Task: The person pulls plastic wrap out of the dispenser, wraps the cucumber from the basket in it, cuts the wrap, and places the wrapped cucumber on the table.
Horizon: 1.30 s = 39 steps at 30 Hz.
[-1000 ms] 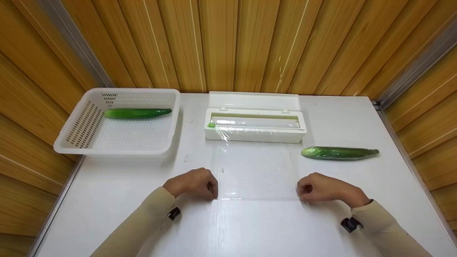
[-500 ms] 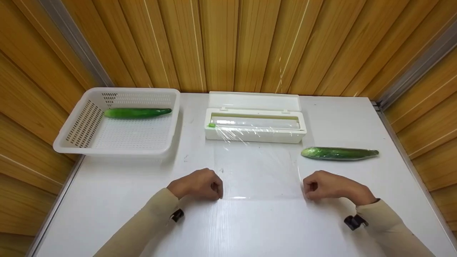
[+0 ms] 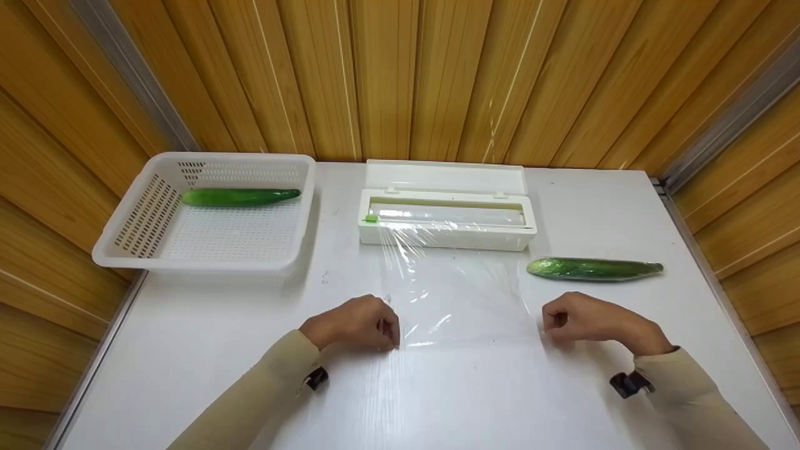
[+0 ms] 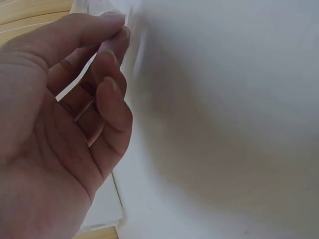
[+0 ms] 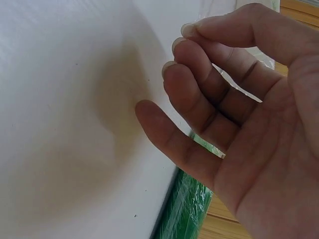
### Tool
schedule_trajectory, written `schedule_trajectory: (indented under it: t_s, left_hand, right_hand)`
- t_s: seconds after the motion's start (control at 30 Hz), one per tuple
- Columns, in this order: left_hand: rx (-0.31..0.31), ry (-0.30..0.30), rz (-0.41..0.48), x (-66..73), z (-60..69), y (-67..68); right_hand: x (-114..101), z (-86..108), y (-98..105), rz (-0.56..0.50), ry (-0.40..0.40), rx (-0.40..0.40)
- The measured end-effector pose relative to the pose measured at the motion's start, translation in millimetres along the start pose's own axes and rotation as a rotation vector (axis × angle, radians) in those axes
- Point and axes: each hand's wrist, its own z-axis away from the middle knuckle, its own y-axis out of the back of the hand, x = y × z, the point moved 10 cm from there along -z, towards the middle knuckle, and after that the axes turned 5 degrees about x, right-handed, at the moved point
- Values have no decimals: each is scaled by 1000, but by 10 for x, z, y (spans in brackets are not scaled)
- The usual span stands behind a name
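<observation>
Pinching film (image 3: 469,312) by its near corners

The left hand (image 3: 356,325) grasps the film's near-left corner between thumb and forefinger, its remaining fingers bent. Level with it, the right hand (image 3: 584,319) grasps the near-right corner between thumb and fingertip; those tips are slightly blurred from the head, and from the right wrist its little finger sticks out more loosely. Behind each hand come a pale sleeve, left sleeve (image 3: 250,394) and right sleeve (image 3: 694,394), and a small black fitting (image 3: 628,383) at the wrist.

Between the hands the film stretches clear above the white table (image 3: 475,400), bright creases running along its left side.

Just beyond the right hand, and apart from it, lies a wrapped cucumber (image 3: 594,269), its paler end toward the film. Farther off, ahead of the gap between the hands, stands the box (image 3: 447,240): film passes over its front edge, the roll (image 3: 450,215) lies inside, a green tab (image 3: 371,219) sits at the left end, and the lid (image 3: 445,178) is swung back. Ahead and left of the left hand, the basket (image 3: 206,265) holds a second cucumber (image 3: 240,197) along its far side. Farthest from both hands is the wood-look wall (image 3: 387,81).
</observation>
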Motion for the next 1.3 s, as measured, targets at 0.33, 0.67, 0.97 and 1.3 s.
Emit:
schedule_trajectory:
  t_s: [0.33, 0.67, 0.97, 1.3]
  left_hand:
    - [-25, 25, 15, -66, 38, -23]
    - [-16, 41, 46, -149, 175, 38]
    - [30, 27, -10, -132, 267, 91]
    - [65, 89, -41, -142, 295, 87]
  right_hand:
    - [18, -13, -86, -12, 9, 4]
    - [1, -65, -278, -58, 22, -12]
    - [-42, -78, -305, -36, 48, 57]
    - [-83, -69, -383, 52, 56, 146]
